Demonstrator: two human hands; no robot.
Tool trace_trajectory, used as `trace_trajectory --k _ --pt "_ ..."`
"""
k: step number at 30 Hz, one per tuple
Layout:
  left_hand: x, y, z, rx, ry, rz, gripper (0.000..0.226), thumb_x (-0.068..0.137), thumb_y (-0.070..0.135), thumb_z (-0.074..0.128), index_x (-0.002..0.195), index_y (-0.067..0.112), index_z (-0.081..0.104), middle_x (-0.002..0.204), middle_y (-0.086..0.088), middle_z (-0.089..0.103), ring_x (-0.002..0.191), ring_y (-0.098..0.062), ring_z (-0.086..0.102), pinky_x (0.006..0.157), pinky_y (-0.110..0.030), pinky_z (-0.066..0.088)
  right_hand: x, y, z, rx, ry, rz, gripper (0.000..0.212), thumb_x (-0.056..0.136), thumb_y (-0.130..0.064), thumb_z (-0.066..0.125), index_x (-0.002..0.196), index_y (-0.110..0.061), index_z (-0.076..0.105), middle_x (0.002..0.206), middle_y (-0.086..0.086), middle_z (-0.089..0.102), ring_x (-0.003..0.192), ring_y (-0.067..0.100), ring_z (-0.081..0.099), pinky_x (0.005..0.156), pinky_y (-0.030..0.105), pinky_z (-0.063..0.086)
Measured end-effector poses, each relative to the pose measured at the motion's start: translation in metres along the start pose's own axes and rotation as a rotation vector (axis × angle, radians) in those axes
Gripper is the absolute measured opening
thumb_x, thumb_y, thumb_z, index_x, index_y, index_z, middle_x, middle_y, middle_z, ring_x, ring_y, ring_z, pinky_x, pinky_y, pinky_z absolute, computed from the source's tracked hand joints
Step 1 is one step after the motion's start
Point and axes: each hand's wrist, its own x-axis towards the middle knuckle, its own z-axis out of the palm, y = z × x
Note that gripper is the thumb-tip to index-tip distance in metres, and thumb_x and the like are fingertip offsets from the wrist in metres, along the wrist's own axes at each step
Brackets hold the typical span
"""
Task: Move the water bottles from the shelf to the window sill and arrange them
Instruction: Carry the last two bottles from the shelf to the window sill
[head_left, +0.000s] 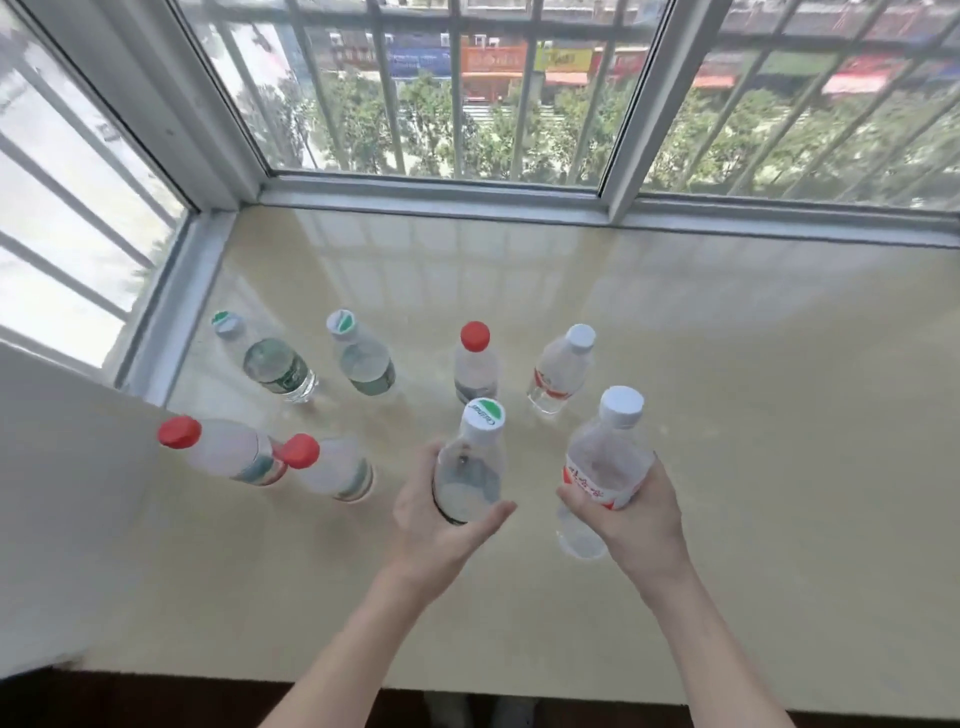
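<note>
My left hand (441, 519) grips a clear bottle with a green-and-white cap (470, 462) above the beige window sill (727, 415). My right hand (639, 514) holds a white-capped bottle with a red label (605, 467). Several more bottles stand upright on the sill. In the back row are two green-labelled ones (275, 364) (363, 358), a red-capped one (475, 364) and a white-capped one (561, 371). Two red-capped bottles (228, 452) (332, 465) stand nearer, at the left.
A white wall panel (62, 493) rises at the left beside the nearest bottles. The window frame (467, 200) and outer metal bars close the sill at the back and left. The sill's front edge (519, 696) runs along the bottom.
</note>
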Motion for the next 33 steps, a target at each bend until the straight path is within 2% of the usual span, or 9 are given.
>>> trace_trajectory --k 2,5,8,10,18,22,27,29,33 --pt "0.017 -0.019 0.007 0.001 0.004 -0.019 0.061 0.061 0.046 0.084 0.111 0.029 0.053 0.100 0.023 0.061 0.099 0.000 0.059 0.080 -0.013 0.044 0.016 0.019 0.006 -0.029 -0.034 -0.006 0.045 0.071 -0.003 0.087 0.107 -0.017 0.064 0.097 -0.009 0.073 0.083 0.003 0.070 0.072 0.016 0.052" --pt "0.041 -0.040 0.014 -0.019 0.018 -0.023 0.056 0.064 0.039 0.084 0.110 0.035 0.052 0.102 0.020 0.063 0.101 -0.001 0.059 0.083 -0.013 0.045 0.039 0.039 0.018 -0.028 -0.041 -0.018 0.048 0.069 -0.008 0.089 0.108 -0.012 0.063 0.107 0.002 0.072 0.083 0.006 0.072 0.073 0.019 0.055" --pt "0.059 -0.058 0.016 -0.023 0.032 -0.022 0.062 0.064 0.039 0.086 0.114 0.037 0.051 0.105 0.022 0.064 0.104 -0.004 0.061 0.087 -0.020 0.048 0.056 0.051 0.031 -0.053 -0.016 -0.064 0.053 0.063 -0.022 0.092 0.107 -0.018 0.062 0.103 -0.003 0.072 0.098 0.018 0.069 0.086 0.038 0.057" --pt "0.066 -0.069 0.016 -0.030 0.029 -0.033 0.064 0.062 0.039 0.088 0.115 0.042 0.051 0.105 0.025 0.065 0.106 -0.004 0.062 0.089 -0.023 0.049 0.063 0.057 0.038 -0.058 -0.006 -0.087 0.055 0.061 -0.026 0.092 0.106 -0.018 0.061 0.100 -0.005 0.071 0.098 0.021 0.067 0.089 0.046 0.056" --pt "0.072 -0.085 0.018 0.007 -0.001 -0.036 0.062 0.066 0.020 0.091 0.112 0.039 0.054 0.108 0.016 0.067 0.102 -0.003 0.065 0.079 -0.010 0.047 0.065 0.082 0.047 -0.066 0.012 -0.059 0.075 0.053 -0.040 0.094 0.116 -0.022 0.058 0.105 -0.014 0.070 0.103 0.014 0.066 0.093 0.041 0.054" --pt "0.073 -0.089 0.017 0.060 0.019 -0.019 0.062 0.065 0.023 0.091 0.108 0.043 0.050 0.105 0.021 0.063 0.099 0.009 0.058 0.080 -0.004 0.042 0.060 0.089 0.046 -0.072 0.009 -0.050 0.077 0.048 -0.045 0.093 0.113 -0.023 0.056 0.099 -0.015 0.069 0.097 0.014 0.066 0.088 0.036 0.054" --pt "0.071 -0.100 0.015 0.109 -0.020 -0.014 0.059 0.065 0.020 0.091 0.114 0.023 0.058 0.105 0.011 0.065 0.096 0.008 0.059 0.080 -0.004 0.042 0.063 0.100 0.039 -0.121 -0.071 -0.010 0.075 0.053 -0.041 0.094 0.117 -0.019 0.060 0.107 -0.005 0.070 0.103 0.022 0.066 0.092 0.051 0.054" --pt "0.070 -0.104 0.014 0.130 -0.036 -0.020 0.058 0.064 0.022 0.091 0.113 0.020 0.061 0.104 0.008 0.067 0.096 0.004 0.060 0.079 -0.005 0.042 0.062 0.104 0.037 -0.147 -0.070 0.005 0.072 0.051 -0.042 0.092 0.114 -0.021 0.062 0.105 -0.007 0.070 0.100 0.017 0.066 0.091 0.048 0.055" --pt "0.068 -0.106 0.014 0.143 -0.030 -0.022 0.060 0.064 0.023 0.092 0.116 0.019 0.061 0.106 0.006 0.067 0.099 -0.001 0.061 0.080 -0.005 0.043 0.057 0.106 0.033 -0.215 -0.041 0.014 0.062 0.055 -0.031 0.094 0.109 -0.024 0.065 0.102 -0.009 0.071 0.095 0.007 0.066 0.083 0.027 0.052"
